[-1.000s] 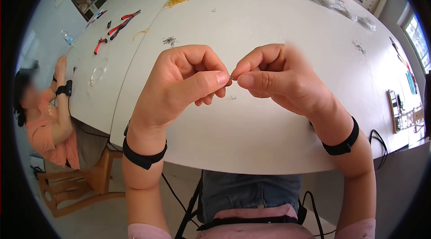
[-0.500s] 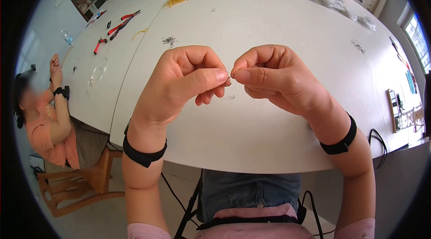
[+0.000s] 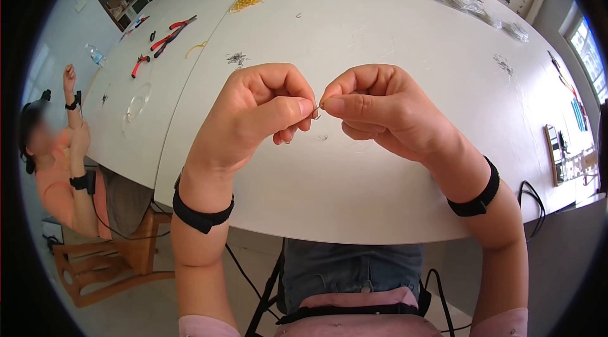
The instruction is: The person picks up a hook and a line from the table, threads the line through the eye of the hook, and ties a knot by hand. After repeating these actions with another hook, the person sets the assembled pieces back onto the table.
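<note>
Just above the table, my left hand (image 3: 253,112) is closed, its thumb and forefinger pinching a small fish hook (image 3: 318,115) whose curved end pokes out below the fingertips. My right hand (image 3: 383,106) is closed in a pinch right beside it, fingertips almost touching those of the left. What the right fingertips grip is too small to make out. Beneath the hands, another small hook (image 3: 323,137) lies on the white table (image 3: 329,191). Beyond my left hand is a little heap of hooks (image 3: 237,58).
Red-handled pliers (image 3: 171,36) and smaller cutters (image 3: 139,66) lie at the left. Yellow strands (image 3: 247,1) are farther back. More hooks (image 3: 503,65) and a phone (image 3: 556,155) are on the right. A seated person (image 3: 69,166) is at the left edge.
My hands keep their pinch, almost unmoved, with a little more of the hook showing. The person at the left has raised one forearm and lowered the other hand onto it.
</note>
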Tool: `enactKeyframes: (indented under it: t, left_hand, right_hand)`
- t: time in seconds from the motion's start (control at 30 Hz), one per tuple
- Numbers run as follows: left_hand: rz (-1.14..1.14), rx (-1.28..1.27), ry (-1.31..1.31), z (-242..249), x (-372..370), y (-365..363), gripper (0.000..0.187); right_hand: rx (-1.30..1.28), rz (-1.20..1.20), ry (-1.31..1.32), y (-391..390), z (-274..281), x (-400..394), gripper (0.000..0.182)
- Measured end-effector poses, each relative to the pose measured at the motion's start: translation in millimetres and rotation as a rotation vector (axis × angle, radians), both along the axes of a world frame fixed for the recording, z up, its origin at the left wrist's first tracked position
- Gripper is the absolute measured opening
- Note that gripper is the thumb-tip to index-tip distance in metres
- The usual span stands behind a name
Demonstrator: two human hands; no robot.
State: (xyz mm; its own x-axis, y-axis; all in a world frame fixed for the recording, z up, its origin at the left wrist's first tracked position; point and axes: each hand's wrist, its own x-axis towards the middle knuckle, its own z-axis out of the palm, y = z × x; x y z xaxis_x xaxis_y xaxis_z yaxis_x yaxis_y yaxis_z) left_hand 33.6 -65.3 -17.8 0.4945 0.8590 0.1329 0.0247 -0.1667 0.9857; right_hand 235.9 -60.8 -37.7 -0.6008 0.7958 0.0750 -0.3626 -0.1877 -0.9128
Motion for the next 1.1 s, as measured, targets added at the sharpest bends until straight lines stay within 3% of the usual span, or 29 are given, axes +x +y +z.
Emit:
enactKeyframes:
  t: [0.5, 0.6, 0.67, 0.7, 0.9, 1.1]
  left_hand:
    - [0.054, 0.023, 0.054, -1, 3, 4, 0.015]
    - [0.162, 0.163, 0.253, -9, 5, 8, 0.011]
    - [0.159, 0.390, 0.658, -18, 4, 11, 0.007]
    - [0.140, 0.312, 0.760, -17, 7, 10, 0.011]
    - [0.059, 0.356, 0.809, -32, 7, 12, 0.020]
    - [-0.005, 0.309, 0.778, -31, 17, 11, 0.016]
  right_hand:
    - [0.106, -0.111, -0.145, 2, 1, -1, 0.006]
    - [0.073, -0.121, -0.135, 5, 0, 0, 0.007]
    - [0.069, -0.121, -0.124, 5, -1, 1, 0.007]
    - [0.064, -0.120, -0.112, 5, -2, 1, 0.007]
    - [0.041, -0.106, -0.088, 5, -2, 2, 0.010]
    - [0.058, -0.111, -0.117, 4, -1, 1, 0.007]
